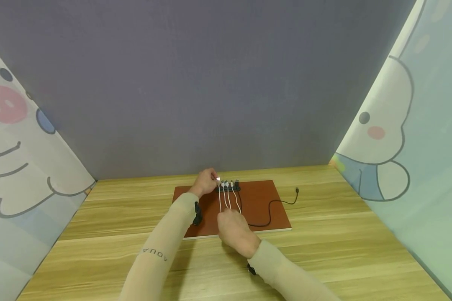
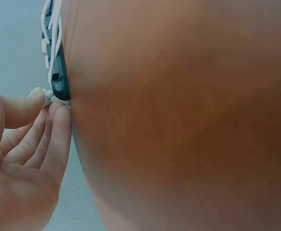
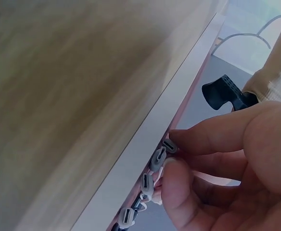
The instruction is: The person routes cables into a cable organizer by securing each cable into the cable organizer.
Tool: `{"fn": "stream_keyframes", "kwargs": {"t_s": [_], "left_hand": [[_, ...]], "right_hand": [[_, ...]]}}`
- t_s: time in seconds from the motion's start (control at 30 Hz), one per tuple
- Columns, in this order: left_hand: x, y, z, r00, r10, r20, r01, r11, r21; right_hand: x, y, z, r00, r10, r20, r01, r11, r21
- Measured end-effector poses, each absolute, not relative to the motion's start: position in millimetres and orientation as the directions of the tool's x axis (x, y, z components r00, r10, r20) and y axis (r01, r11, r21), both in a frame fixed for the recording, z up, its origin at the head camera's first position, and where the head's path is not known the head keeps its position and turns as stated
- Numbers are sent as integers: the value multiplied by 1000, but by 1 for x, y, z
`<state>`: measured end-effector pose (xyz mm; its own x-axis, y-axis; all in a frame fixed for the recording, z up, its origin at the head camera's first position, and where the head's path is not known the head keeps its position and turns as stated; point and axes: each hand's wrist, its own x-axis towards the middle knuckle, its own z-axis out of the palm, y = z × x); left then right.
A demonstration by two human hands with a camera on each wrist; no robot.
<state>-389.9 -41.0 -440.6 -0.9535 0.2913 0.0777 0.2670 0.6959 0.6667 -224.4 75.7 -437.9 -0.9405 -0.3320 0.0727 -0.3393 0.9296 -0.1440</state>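
Observation:
On a reddish-brown board [image 1: 261,205] lies a black slotted cable holder [image 2: 60,85] with several white cables [image 1: 224,198] running toward me. At its left end, my left hand [image 1: 205,182] pinches a small white plug [image 2: 47,98] between thumb and fingers. My right hand [image 1: 234,230] is at the board's near edge, where the cables run under it. In the right wrist view, its thumb and finger pinch a grey-ended connector [image 3: 169,146]. More grey connectors [image 3: 146,184] lie in a row beside it along the edge.
A black cable [image 1: 270,213] winds over the board's right side, its plug [image 1: 296,190] lying on the wooden table [image 1: 331,234]. A grey wall [image 1: 211,92] rises behind the table, with cartoon-printed sheets [image 1: 384,125] at both sides. Black devices [image 1: 197,214] are worn at both wrists.

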Motion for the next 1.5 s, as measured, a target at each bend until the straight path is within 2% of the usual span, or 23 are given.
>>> {"fn": "stream_keyframes", "kwargs": {"t_s": [0.37,0.67,0.77,1.07,1.5], "left_hand": [[-388,-37,-442,-955,293,42,260,759,597],[-386,-35,-441,-956,291,39,255,759,599],[-386,-37,-442,-958,285,40,248,743,622],[-383,-40,-439,-968,252,20,204,734,647],[-376,-43,-439,-958,287,5,230,757,611]], "right_hand": [[-225,72,-439,-912,-400,90,-403,915,-20],[-226,73,-438,-892,-442,90,-444,896,-1],[-226,74,-438,-897,-435,82,-439,898,-28],[-224,77,-439,-907,-409,105,-422,881,-212],[-226,84,-438,-900,-414,136,-436,854,-286]]}}
